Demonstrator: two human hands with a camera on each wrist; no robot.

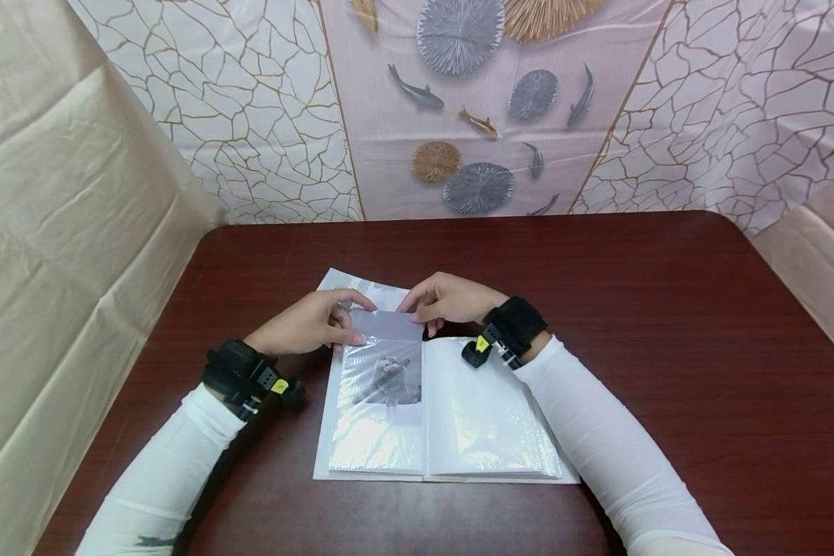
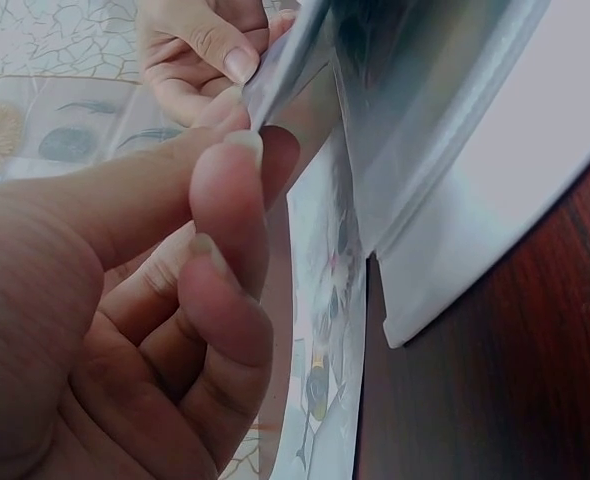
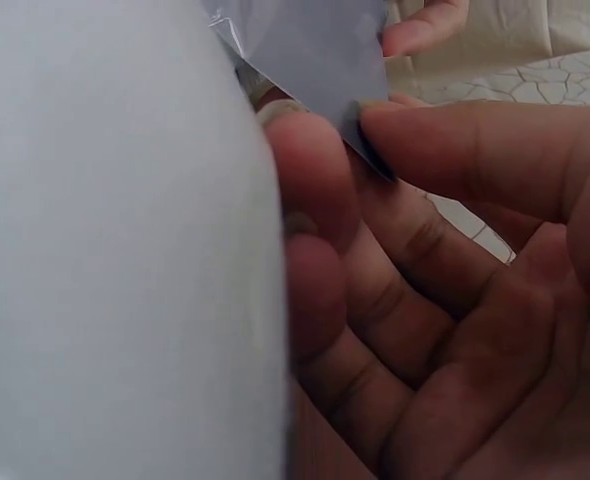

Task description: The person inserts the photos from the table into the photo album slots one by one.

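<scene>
An open photo album point(image 1: 489, 401) with clear plastic pockets lies on the table. A grey-topped photo point(image 1: 389, 326) sits partly inside the left page's pocket, its upper strip sticking out above the pocket. My left hand point(image 1: 313, 320) pinches the left side at the pocket's top between thumb and finger; in the left wrist view the fingertips hold a thin edge. With thumb and fingers, my right hand point(image 1: 455, 300) pinches the photo's upper right corner, a grip seen closely in the right wrist view. The photo's lower part shows a greyish picture through the shiny plastic.
Beyond the album's top edge, partly behind the hands, lies a pale printed sheet point(image 1: 347, 283). The dark red-brown table point(image 1: 667, 324) extends around the album. A patterned cloth point(image 1: 382, 177) hangs behind the table, and a cream cloth point(image 1: 76, 232) hangs at the left.
</scene>
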